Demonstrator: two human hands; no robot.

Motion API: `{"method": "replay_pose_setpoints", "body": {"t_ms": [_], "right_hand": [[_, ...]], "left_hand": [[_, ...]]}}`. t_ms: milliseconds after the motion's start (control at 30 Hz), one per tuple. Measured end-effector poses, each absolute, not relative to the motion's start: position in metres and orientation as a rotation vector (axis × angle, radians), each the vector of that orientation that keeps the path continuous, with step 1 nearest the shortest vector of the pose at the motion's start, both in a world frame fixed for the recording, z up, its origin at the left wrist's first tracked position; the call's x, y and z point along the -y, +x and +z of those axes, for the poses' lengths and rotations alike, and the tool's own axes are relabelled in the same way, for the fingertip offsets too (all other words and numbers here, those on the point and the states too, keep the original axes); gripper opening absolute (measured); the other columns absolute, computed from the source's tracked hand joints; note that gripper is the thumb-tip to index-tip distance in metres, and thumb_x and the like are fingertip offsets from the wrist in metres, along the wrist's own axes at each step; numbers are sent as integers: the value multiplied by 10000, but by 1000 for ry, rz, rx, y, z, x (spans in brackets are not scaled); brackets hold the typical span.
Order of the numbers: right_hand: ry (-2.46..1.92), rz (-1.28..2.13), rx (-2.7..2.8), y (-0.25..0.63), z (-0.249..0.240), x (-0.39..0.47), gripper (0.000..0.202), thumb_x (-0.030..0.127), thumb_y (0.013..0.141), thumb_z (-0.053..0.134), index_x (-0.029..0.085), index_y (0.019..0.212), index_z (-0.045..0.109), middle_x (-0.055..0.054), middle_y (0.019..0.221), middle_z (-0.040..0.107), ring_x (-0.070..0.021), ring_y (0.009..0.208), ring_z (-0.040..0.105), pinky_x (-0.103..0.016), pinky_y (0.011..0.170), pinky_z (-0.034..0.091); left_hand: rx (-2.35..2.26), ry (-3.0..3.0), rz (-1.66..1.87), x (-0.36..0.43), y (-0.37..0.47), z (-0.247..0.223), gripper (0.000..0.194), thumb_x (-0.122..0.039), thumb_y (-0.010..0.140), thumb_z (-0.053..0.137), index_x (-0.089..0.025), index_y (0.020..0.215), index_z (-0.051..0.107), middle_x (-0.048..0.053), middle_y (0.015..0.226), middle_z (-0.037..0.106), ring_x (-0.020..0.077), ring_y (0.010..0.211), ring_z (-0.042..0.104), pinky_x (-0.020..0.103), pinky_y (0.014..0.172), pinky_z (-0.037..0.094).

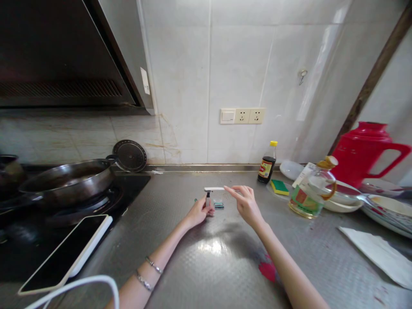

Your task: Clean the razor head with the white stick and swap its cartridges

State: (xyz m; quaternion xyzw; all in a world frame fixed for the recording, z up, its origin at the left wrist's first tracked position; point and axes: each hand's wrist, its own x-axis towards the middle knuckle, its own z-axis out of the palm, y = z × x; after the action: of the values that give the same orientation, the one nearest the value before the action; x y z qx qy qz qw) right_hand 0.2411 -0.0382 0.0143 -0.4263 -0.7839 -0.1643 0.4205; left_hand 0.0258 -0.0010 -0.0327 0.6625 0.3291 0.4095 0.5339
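Observation:
My left hand [201,210] is closed around the dark and silver handle of a small T-shaped tool [208,198], held upright above the steel counter. Across its top lies a thin white strip [215,189]. From the right, my right hand [246,204] reaches the strip's end, thumb and index finger pinched at it, the other fingers curled. Just behind my left hand, a small teal and grey piece [219,205] rests on the counter. A bit of green shows at the left hand's far side; its shape is mostly hidden.
To the left are a gas stove with a steel pan [69,182], a phone [66,253] and a white cable [93,280]. At the right stand a soy sauce bottle [267,165], sponge [279,187], glass oil jug [310,195], red thermos [363,152], stacked dishes and a napkin [376,253].

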Motion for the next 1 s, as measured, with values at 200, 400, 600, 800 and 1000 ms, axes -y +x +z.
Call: {"method": "replay_pose_setpoints", "body": {"t_ms": [200, 400, 600, 800, 1000], "right_hand": [[-1093, -394, 1938, 245, 14, 37, 566, 10, 806, 352, 307, 1267, 493, -65, 955, 572, -189, 896, 502, -385, 838, 345], [-1052, -356, 1988, 240, 14, 39, 522, 32, 830, 347, 289, 1256, 506, -64, 986, 571, -181, 921, 498, -362, 850, 352], [-1067, -359, 1955, 242, 13, 38, 518, 30, 826, 347, 276, 1252, 509, -67, 977, 569, -183, 911, 498, -367, 846, 350], [-1068, -358, 1974, 245, 11, 36, 526, 28, 820, 348, 278, 1254, 510, -67, 965, 569, -182, 903, 502, -363, 836, 355], [-1094, -371, 1935, 246, 10, 35, 539, 10, 804, 352, 272, 1243, 523, -65, 973, 571, -178, 908, 506, -352, 840, 357]], "left_hand": [[-808, 1626, 988, 3, 25, -29, 250, -373, 774, 580, -154, 869, 506, 27, 734, 606, 143, 673, 612, 287, 661, 507], [-814, 1645, 987, 2, 24, -31, 243, -376, 777, 575, -152, 847, 512, 38, 743, 613, 141, 670, 608, 287, 664, 504], [-778, 1613, 981, 2, 25, -31, 258, -380, 775, 577, -156, 877, 501, 32, 736, 603, 135, 665, 602, 287, 667, 505], [-814, 1644, 987, 1, 24, -31, 217, -354, 782, 565, -157, 847, 501, 31, 741, 608, 147, 680, 610, 287, 660, 501], [-808, 1728, 1020, 4, 24, -27, 172, -323, 797, 538, -155, 802, 497, 27, 725, 605, 145, 674, 607, 276, 659, 492]]}}
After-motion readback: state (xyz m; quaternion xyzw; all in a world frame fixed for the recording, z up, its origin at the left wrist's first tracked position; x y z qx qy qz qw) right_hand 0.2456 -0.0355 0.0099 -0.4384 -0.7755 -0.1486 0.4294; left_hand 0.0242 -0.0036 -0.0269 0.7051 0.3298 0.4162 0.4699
